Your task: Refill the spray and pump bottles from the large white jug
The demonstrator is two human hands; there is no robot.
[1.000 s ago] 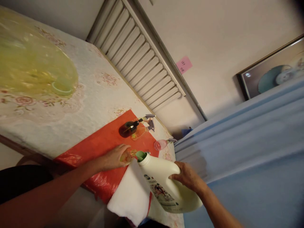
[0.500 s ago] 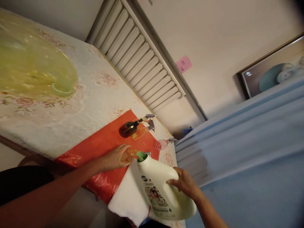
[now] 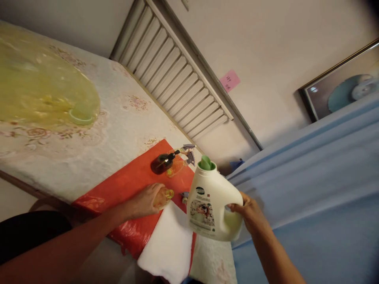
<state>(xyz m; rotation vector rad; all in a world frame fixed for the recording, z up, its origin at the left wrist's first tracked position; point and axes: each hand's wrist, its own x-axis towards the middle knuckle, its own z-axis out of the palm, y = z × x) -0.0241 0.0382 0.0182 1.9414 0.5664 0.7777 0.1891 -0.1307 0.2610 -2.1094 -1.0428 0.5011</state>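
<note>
Nearest my camera, both forearms run out of frame at the bottom and left, and a dark shape [image 3: 26,236] at the left edge is too dim for me to name. My right hand [image 3: 250,209] has its fingers closed round the handle of the cream jug [image 3: 214,201]; the thumb shows, but most fingertips are hidden by the handle. The jug's green spout [image 3: 205,162] sits in its mouth, and the label's small print is too blurred to read. My left hand [image 3: 147,200] curls part-closed about the small bottle [image 3: 161,198], over the red sheet [image 3: 127,183]; its far fingers I cannot see. The bottle's bare threaded neck points toward the jug, well apart from the spout. A white cloth [image 3: 168,244] overlaps the sheet's near edge, its lower end cut off. Beside the jug, a grey spray head [image 3: 184,196] is partly covered. Beyond it on the sheet, a dark bottle [image 3: 160,163] partly blocks an orange spray bottle [image 3: 176,169]. Farther along the flowered tablecloth [image 3: 115,114] lies a yellow bag [image 3: 44,86], cropped at left, its contents unclear. Behind stand a slatted rack [image 3: 177,71], a pink note [image 3: 230,80] with illegible writing and a cropped framed picture [image 3: 340,94].
</note>
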